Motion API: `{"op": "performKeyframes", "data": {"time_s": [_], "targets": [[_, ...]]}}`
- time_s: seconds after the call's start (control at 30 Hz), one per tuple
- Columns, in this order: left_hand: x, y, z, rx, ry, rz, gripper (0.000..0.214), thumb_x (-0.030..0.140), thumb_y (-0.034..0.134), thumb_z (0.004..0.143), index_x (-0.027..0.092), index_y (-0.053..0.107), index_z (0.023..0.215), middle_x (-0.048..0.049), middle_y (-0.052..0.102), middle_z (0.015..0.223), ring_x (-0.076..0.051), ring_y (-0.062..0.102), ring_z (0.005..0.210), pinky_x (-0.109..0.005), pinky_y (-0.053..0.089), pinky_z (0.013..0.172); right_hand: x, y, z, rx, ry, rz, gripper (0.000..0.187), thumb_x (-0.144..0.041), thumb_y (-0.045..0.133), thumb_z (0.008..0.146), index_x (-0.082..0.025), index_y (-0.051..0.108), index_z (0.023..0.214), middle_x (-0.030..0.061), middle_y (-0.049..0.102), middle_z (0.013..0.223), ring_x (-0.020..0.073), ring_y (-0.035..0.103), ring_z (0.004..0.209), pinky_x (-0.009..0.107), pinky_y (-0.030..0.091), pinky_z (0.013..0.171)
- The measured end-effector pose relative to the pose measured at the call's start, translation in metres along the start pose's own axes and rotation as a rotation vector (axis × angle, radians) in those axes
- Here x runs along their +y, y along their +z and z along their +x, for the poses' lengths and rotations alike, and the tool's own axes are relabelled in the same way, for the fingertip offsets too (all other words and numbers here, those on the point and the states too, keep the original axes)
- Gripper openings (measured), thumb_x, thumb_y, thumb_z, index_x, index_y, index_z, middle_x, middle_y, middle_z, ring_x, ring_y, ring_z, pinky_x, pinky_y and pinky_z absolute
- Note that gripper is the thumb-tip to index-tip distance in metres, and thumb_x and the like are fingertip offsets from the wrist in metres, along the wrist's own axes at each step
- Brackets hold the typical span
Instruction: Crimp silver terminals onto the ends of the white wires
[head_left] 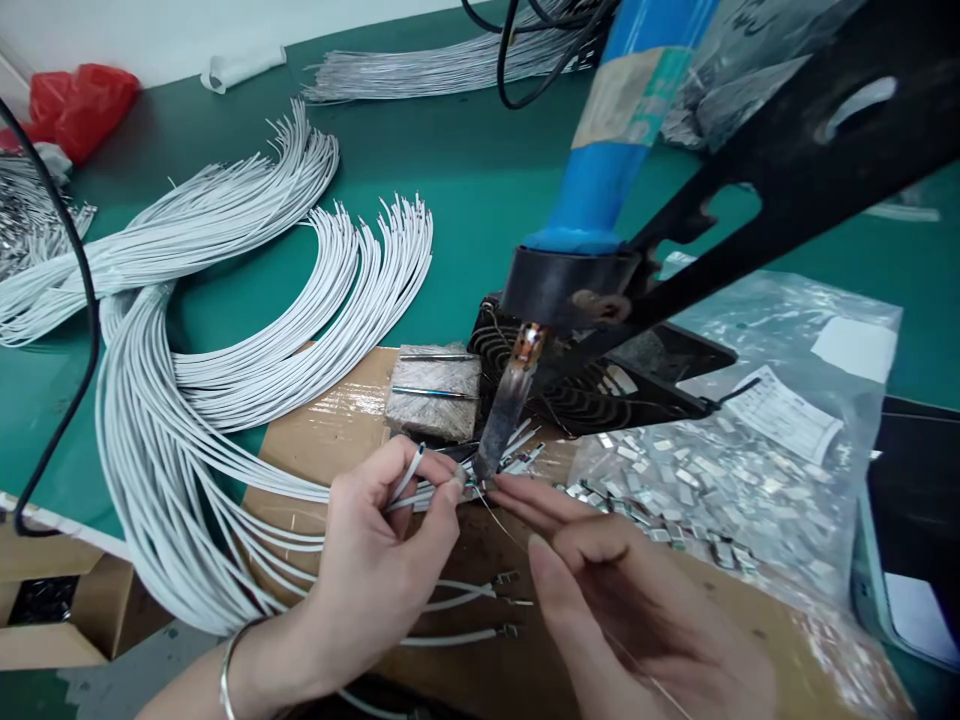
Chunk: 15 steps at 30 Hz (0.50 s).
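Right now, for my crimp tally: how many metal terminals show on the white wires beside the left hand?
3 terminals: upper, middle, lower, right of the left hand; others may hide beneath it.

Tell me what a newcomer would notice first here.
Bundles of white wires sweep in big curves across the left of the green bench. At the centre, the left hand pinches wire ends under a metal blade below a blue pole, with the right hand beside it. To the right lies a clear bag of small metal clips.
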<state>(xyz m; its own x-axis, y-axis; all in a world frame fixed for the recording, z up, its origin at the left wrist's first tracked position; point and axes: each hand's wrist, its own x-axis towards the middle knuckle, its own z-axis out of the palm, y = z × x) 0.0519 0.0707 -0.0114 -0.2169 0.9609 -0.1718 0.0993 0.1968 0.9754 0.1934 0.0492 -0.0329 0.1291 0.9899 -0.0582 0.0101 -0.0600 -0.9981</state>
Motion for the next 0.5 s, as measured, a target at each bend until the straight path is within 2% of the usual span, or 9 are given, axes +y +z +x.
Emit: {"op": "performKeyframes", "data": {"time_s": [0.13, 0.37, 0.5], "targets": [[0.001, 0.001, 0.001, 0.003, 0.007, 0.008, 0.014, 0.011, 0.067, 0.084, 0.016, 0.064, 0.072, -0.0006, 0.069, 0.075, -0.009, 0.061, 0.065, -0.013, 0.044, 0.053, 0.003, -0.004, 0.005, -0.027, -0.050, -0.021, 0.023, -0.016, 0.066, 0.095, -0.024, 0.063, 0.074, 0.0041, 0.083, 0.114, 0.0179, 0.081, 0.105, 0.017, 0.061, 0.092], [0.004, 0.001, 0.001, 0.032, 0.002, 0.062, 0.013, 0.014, 0.069, 0.084, 0.017, 0.064, 0.072, -0.0026, 0.073, 0.077, -0.010, 0.058, 0.062, -0.016, 0.044, 0.051, -0.005, 0.005, -0.002, 0.077, 0.068, 0.004, 0.025, -0.022, 0.068, 0.095, -0.026, 0.060, 0.072, 0.0031, 0.082, 0.117, 0.0186, 0.078, 0.111, 0.021, 0.062, 0.096], [0.005, 0.001, 0.003, 0.040, 0.020, 0.073, 0.012, 0.016, 0.069, 0.084, 0.017, 0.064, 0.073, -0.0035, 0.074, 0.077, -0.011, 0.060, 0.063, -0.016, 0.045, 0.052, -0.007, 0.006, -0.003, 0.073, 0.076, -0.010, 0.026, -0.024, 0.066, 0.097, -0.026, 0.059, 0.072, 0.0020, 0.081, 0.119, 0.0181, 0.078, 0.111, 0.021, 0.062, 0.094]]}}
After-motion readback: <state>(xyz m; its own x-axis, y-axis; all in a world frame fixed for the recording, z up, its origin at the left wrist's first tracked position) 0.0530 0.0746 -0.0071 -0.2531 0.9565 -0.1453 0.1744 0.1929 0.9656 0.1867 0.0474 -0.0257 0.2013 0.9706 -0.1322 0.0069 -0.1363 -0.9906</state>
